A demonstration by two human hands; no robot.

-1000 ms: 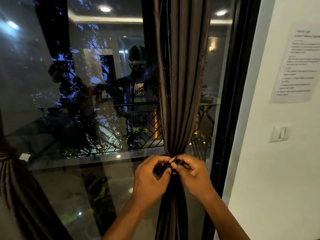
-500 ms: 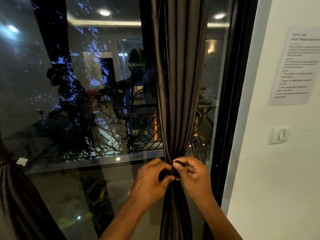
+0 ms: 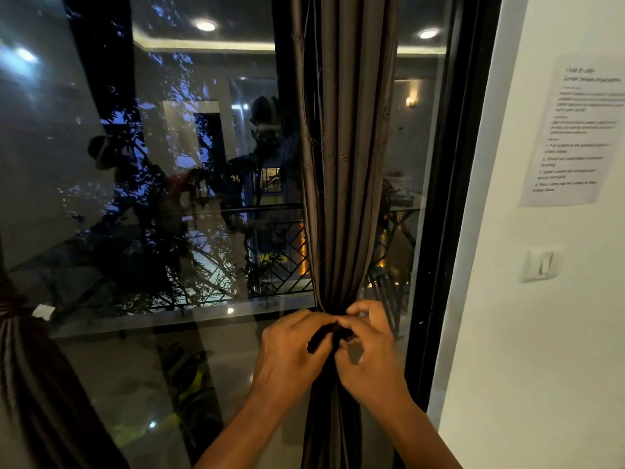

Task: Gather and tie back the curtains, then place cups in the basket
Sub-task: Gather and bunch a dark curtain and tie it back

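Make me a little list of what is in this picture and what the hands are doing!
place: a big glass window at night
curtain: brown, gathered into a bunch
tie: dark band at the bunch's narrow part
left hand: pinches the tie
right hand: pinches the tie
other curtain: far left, already tied
wall: paper sheet, light switch
cups, basket: not in view

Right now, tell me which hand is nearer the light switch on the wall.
Right. The right hand works the tie on the gathered curtain, on the side toward the light switch; the left hand sits farther away.
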